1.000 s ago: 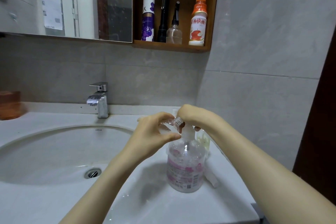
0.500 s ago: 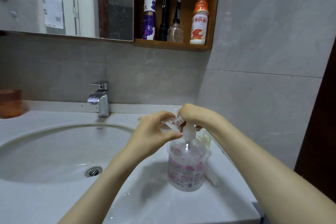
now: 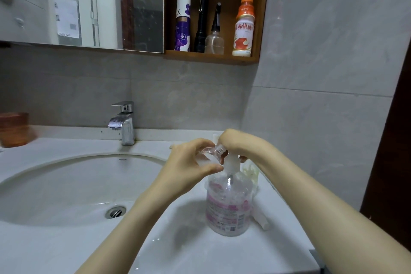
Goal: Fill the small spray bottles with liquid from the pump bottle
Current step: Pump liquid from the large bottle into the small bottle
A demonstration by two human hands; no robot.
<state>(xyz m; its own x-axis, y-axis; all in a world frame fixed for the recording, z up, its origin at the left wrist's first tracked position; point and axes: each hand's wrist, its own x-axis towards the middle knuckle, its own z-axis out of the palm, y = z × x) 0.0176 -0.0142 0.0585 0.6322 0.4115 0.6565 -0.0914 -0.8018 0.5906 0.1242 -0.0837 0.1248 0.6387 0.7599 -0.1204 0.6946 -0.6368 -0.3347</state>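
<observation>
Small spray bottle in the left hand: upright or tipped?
Tipped. The small spray bottle lies slanted, capless neck at the head of the pump bottle.

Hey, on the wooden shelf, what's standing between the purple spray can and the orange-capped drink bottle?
Two things, seen in the head view: a black flashlight and, right of it, a small clear bottle with a black nozzle.

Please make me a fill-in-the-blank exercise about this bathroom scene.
1. The small bottle is in the ____ hand.
2. The right hand holds the pump bottle, standing ____ of the sink.
3. The shelf's drink bottle has an ____ cap.
Missing words: left, right, orange.
</observation>
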